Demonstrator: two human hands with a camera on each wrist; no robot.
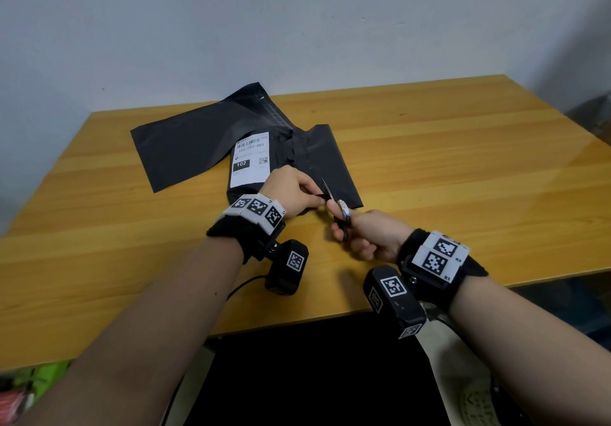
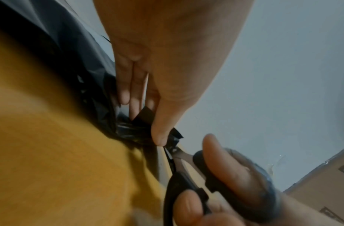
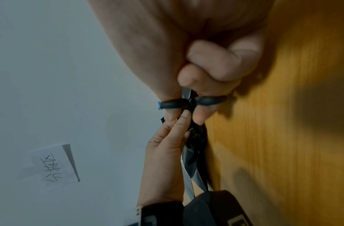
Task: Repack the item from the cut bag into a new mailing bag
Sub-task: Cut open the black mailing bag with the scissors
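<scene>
**Two hands cutting a dark mailing bag with scissors on a wooden tabletop**

A yellow-brown wooden tabletop [image 1: 446,161] fills the head view, set against a pale wall [image 1: 297,19]. Two dark grey plastic mailing bags lie on it toward the far side. The flat empty bag [image 1: 188,148] lies at the back left, with one corner raised against the wall. The filled bag [image 1: 317,164] overlaps it on the near right side and carries a white shipping label [image 1: 251,161] printed with a barcode and the number 102.

The left hand [image 1: 291,191] rests on the near edge of the filled bag, its thumb and fingers [image 2: 161,134] pinched together on a gathered fold of the dark plastic. The right hand [image 1: 370,237] is just beside it, fingers [image 2: 221,160] curled through the black handles of a pair of scissors [image 1: 340,217], gripping them. The blades point away from the person, toward the pinched plastic.

Only the left wrist view shows the pinch up close, with the scissor blades meeting the bag right at the thumb tip, and a cardboard box [image 2: 325,180] off to the side. Only the right wrist view shows a white handwritten note [image 3: 53,168] stuck on the wall. What is inside the filled bag cannot be seen in any view.
</scene>
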